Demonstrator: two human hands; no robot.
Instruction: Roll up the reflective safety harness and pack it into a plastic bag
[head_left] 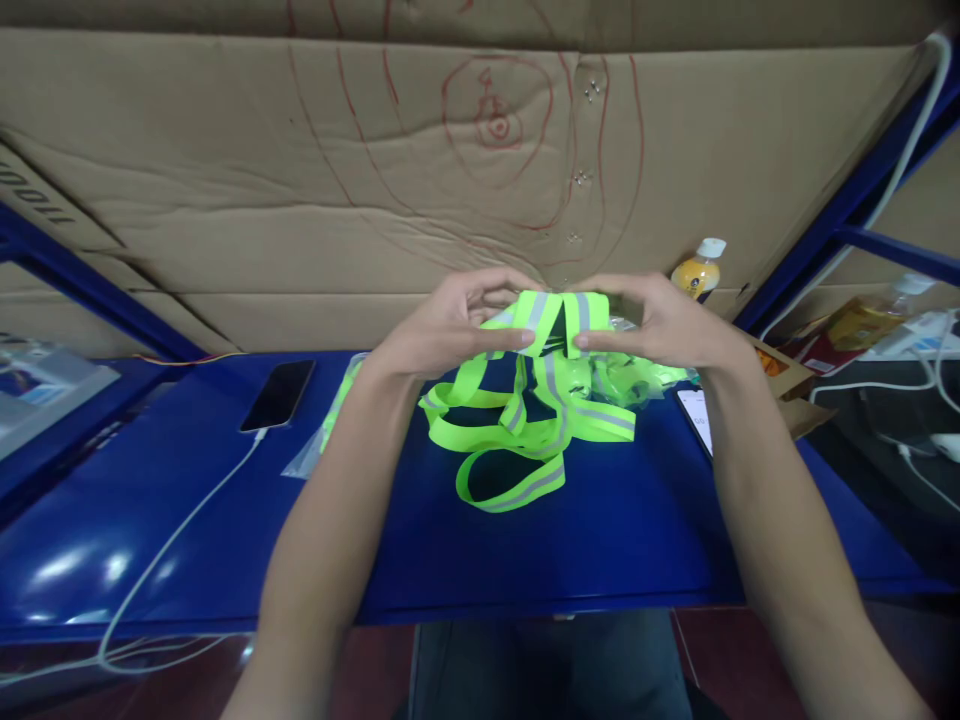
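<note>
Both my hands grip neon yellow-green reflective straps with a silver stripe, raised a little above the blue table. My left hand pinches one folded section between thumb and fingers. Close beside it, my right hand pinches another section of the same bundle, with its thumb on the front. Loose loops of the straps hang down and spread over the table below. Behind and to the right lie more yellow-green straps in clear plastic bags, partly hidden by my right hand.
A flat bag with green material lies beside my left forearm. A phone with a white cable is at the left; another phone lies by my right forearm. A bottle stands near a cardboard wall. Blue rails border the blue table.
</note>
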